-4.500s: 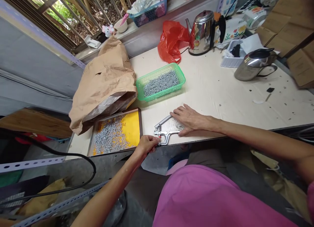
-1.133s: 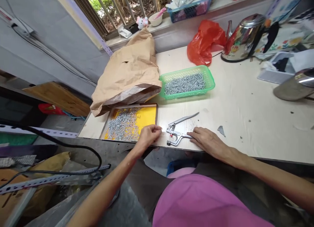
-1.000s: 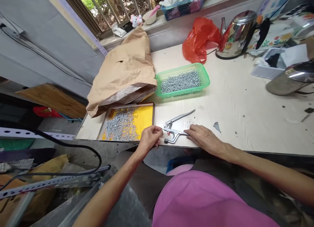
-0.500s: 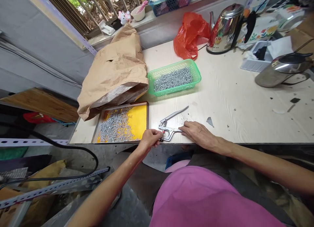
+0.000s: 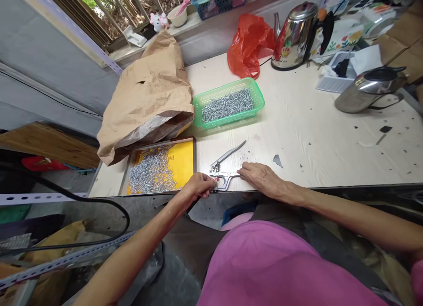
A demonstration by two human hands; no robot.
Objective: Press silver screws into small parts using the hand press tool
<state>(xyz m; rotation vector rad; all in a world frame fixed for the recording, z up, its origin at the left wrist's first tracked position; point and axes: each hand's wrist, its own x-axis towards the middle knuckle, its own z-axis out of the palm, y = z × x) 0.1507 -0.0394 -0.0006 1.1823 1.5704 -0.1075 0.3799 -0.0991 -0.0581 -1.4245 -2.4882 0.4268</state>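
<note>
Silver snap pliers (image 5: 224, 165) lie at the table's near edge, jaws pointing left and upper handle raised. My left hand (image 5: 198, 187) is pinched at the jaws, fingers closed on something too small to make out. My right hand (image 5: 262, 179) lies over the lower handle, fingers bent and pressing it down. Just left of the pliers sits a brown-rimmed tray (image 5: 190, 145) with a yellow bottom and a heap of small silver metal pieces (image 5: 150, 176).
A green basket (image 5: 259, 104) of more metal pieces stands behind the pliers, a brown paper sack (image 5: 145, 94) left of it. A red plastic bag (image 5: 246, 46), a steel kettle (image 5: 294, 35) and a second kettle (image 5: 370, 88) occupy the back right. A black cable (image 5: 99, 200) loops below left.
Over the last second my left hand has moved from the tray's corner to the pliers' jaws and pinched there. My right hand has stayed on the lower handle. My head has shifted the view.
</note>
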